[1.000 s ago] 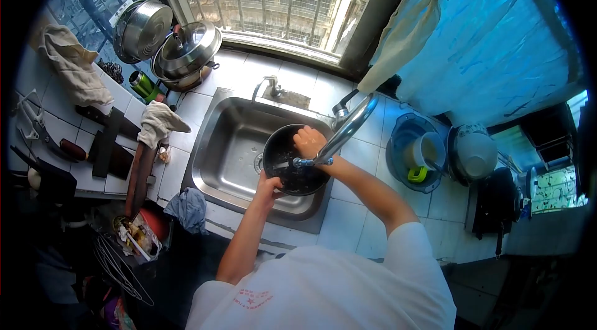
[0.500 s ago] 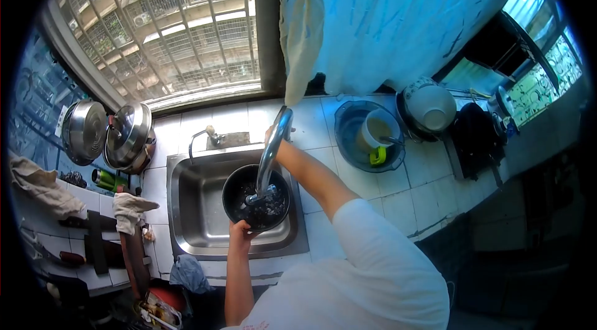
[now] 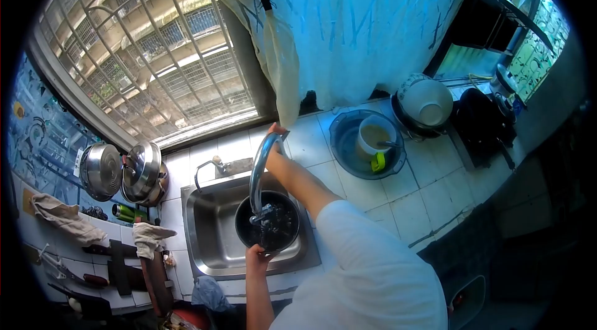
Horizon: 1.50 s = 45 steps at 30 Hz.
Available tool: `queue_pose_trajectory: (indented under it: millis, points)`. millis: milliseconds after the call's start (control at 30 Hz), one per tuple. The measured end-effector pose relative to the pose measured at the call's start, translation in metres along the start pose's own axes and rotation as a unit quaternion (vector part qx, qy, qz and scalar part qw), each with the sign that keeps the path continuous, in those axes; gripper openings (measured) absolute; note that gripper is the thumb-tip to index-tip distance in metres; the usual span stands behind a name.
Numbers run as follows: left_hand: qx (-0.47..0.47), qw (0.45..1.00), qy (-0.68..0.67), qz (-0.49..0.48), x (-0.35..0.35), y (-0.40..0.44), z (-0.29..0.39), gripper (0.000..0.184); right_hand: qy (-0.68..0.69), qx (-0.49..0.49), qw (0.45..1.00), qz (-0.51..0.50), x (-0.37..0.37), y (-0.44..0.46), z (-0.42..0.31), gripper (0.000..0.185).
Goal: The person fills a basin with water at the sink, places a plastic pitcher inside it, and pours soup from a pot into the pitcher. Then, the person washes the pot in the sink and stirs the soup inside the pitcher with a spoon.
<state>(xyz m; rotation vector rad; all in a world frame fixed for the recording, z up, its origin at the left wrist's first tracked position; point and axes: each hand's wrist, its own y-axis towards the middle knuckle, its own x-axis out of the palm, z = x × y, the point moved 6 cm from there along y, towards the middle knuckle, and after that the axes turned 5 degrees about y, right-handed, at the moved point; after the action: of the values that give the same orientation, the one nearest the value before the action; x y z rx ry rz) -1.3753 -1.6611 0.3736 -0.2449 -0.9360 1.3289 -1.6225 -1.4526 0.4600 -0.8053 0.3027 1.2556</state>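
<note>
A round black pot (image 3: 287,240) stands in the steel sink (image 3: 208,240), under the curved chrome faucet (image 3: 256,174). Water runs from the spout into the pot, and its surface looks churned. My left hand (image 3: 258,256) grips the pot's near rim, thumb on top. Stretched out past the sink, my right hand (image 3: 277,130) is closed at the faucet's base end, partly hidden behind the spout.
Right of the sink sits a grey-blue basin (image 3: 339,154) with a white container (image 3: 368,137) inside. Farther right are stacked bowls (image 3: 426,103) and a black pan (image 3: 476,115). Lidded pots (image 3: 142,174) stand left; a cleaver and knives lie nearer. A small second tap (image 3: 219,165) is behind the sink.
The whole view has shifted and tilted a little. Both hands stay at the same places on the pot and faucet, and water still runs.
</note>
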Motion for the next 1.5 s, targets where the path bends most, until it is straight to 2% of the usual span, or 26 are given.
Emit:
queue_pose_trajectory:
  millis: [67,100,133,167,233,300,367,433,467,533,567,633,667,700,767,833,900,967,1033,1100,1167,1200,1233,1267,1333,1500]
  points:
    - [-0.003,1.0,0.007,0.008,0.001,-0.001,-0.002,0.061,-0.022,0.014,1.0,0.012,0.005,0.0,-0.006,0.042]
    - [-0.007,1.0,0.012,0.008,0.001,-0.001,-0.003,0.061,-0.012,-0.021,0.999,0.047,0.009,-0.002,-0.019,0.045]
    - [-0.012,1.0,0.008,-0.001,0.004,0.0,-0.004,0.062,0.057,0.007,0.982,0.181,0.009,-0.013,-0.032,0.041]
    - [-0.018,1.0,0.002,-0.012,0.009,0.0,-0.006,0.062,0.122,0.036,0.942,0.311,0.013,-0.034,-0.042,0.037]
    - [-0.032,0.999,-0.01,-0.016,0.02,-0.001,-0.006,0.063,0.31,-0.096,0.885,0.334,0.024,-0.084,-0.048,0.024]
    - [-0.05,0.999,0.007,0.0,0.029,-0.005,-0.009,0.064,0.519,-0.036,0.768,0.373,0.045,-0.143,-0.018,0.016]
    - [-0.051,0.999,0.004,-0.01,0.039,-0.004,-0.013,0.062,0.602,0.083,0.715,0.347,0.072,-0.205,0.007,0.022]
    - [-0.06,0.998,0.036,-0.001,0.052,-0.003,-0.016,0.059,0.658,0.132,0.696,0.255,0.107,-0.243,0.002,0.039]
    - [-0.077,0.996,0.009,-0.032,0.061,-0.001,-0.018,0.056,0.659,0.134,0.695,0.254,0.113,-0.258,0.007,0.039]
    - [-0.074,0.997,0.025,-0.027,0.078,-0.001,-0.02,0.055,0.767,0.129,0.628,0.038,0.142,-0.273,-0.003,0.053]
    - [-0.07,0.997,0.038,-0.022,0.09,-0.003,-0.018,0.054,0.769,0.129,0.625,0.036,0.15,-0.276,-0.007,0.053]
    - [-0.057,0.996,0.066,-0.012,0.112,-0.004,-0.016,0.046,0.835,0.156,0.512,0.126,0.171,-0.276,-0.009,0.06]
    - [-0.054,0.996,0.075,-0.018,0.122,-0.003,-0.015,0.044,0.862,0.17,0.456,0.142,0.18,-0.275,-0.006,0.056]
    - [-0.049,0.995,0.082,-0.024,0.133,-0.001,-0.013,0.041,0.863,0.167,0.456,0.142,0.186,-0.271,-0.003,0.056]
    - [-0.03,0.992,0.117,-0.041,0.169,-0.006,-0.001,0.032,0.834,0.219,0.443,0.244,0.197,-0.271,0.021,0.049]
    - [-0.017,0.987,0.149,-0.059,0.192,-0.009,0.009,0.032,0.837,0.242,0.425,0.246,0.206,-0.266,0.032,0.044]
    - [0.008,0.981,0.19,-0.048,0.202,-0.004,0.015,0.029,0.872,0.227,0.366,0.231,0.21,-0.265,0.047,0.044]
    - [0.033,0.971,0.232,-0.037,0.223,-0.007,0.025,0.028,0.879,0.226,0.346,0.237,0.217,-0.26,0.052,0.044]
    - [0.08,0.947,0.312,-0.014,0.247,-0.021,0.039,0.029,0.886,0.227,0.325,0.238,0.226,-0.251,0.052,0.043]
    - [0.092,0.935,0.342,-0.001,0.258,-0.016,0.043,0.035,0.909,0.201,0.257,0.259,0.232,-0.242,0.046,0.04]
    - [0.109,0.901,0.419,0.036,0.262,-0.009,0.052,0.042,0.921,0.193,0.236,0.242,0.235,-0.237,0.045,0.037]
    - [0.107,0.888,0.444,0.057,0.263,-0.003,0.054,0.053,0.934,0.186,0.205,0.226,0.235,-0.235,0.043,0.036]
    - [0.105,0.886,0.448,0.061,0.27,-0.004,0.057,0.053,0.945,0.179,0.173,0.21,0.234,-0.233,0.043,0.035]
    - [0.105,0.875,0.467,0.073,0.28,-0.01,0.062,0.064,0.947,0.179,0.167,0.207,0.23,-0.234,0.049,0.035]
    - [0.109,0.85,0.507,0.096,0.289,-0.008,0.069,0.08,0.964,0.183,0.103,0.16,0.227,-0.237,0.052,0.033]
    - [0.131,0.806,0.566,0.111,0.303,-0.002,0.077,0.072,0.966,0.196,0.106,0.135,0.232,-0.226,0.043,0.029]
